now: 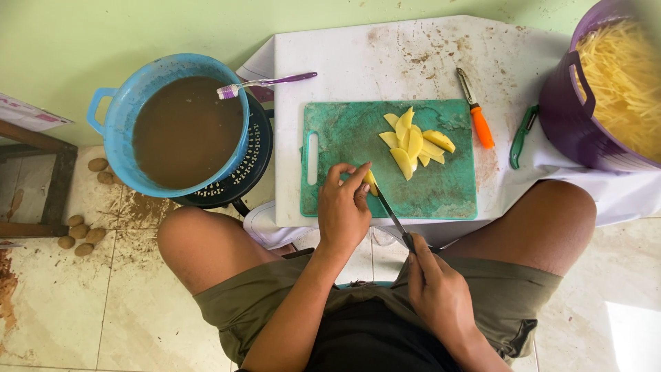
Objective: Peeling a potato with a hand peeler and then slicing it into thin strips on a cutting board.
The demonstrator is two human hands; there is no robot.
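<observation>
closed fingers of the left hand (342,210) pin a small yellow potato piece (371,179) against the near left part of the green cutting board (344,138), fingertips curled down over it. right hand (437,286) is wrapped shut around the handle of a knife (391,213), whose blade runs up and to the left from that hand, its tip meeting the potato piece just beside the left fingertips. the blade's long axis lies diagonal across the board's near edge, with the left hand nearer the piece and the right hand well back, over the lap.

further up the board sits a loose pile of potato slices (415,143). to its right on the stained white tabletop (385,48) lie an orange-handled peeler (476,110) and a green-handled tool (521,134). a purple bucket (575,117) of cut potato strips stands at the far right. left of the table a blue tub (113,117) of brown water carries a purple toothbrush (265,83) on its rim, and whole potatoes (81,234) lie on the dirty tiled floor.
</observation>
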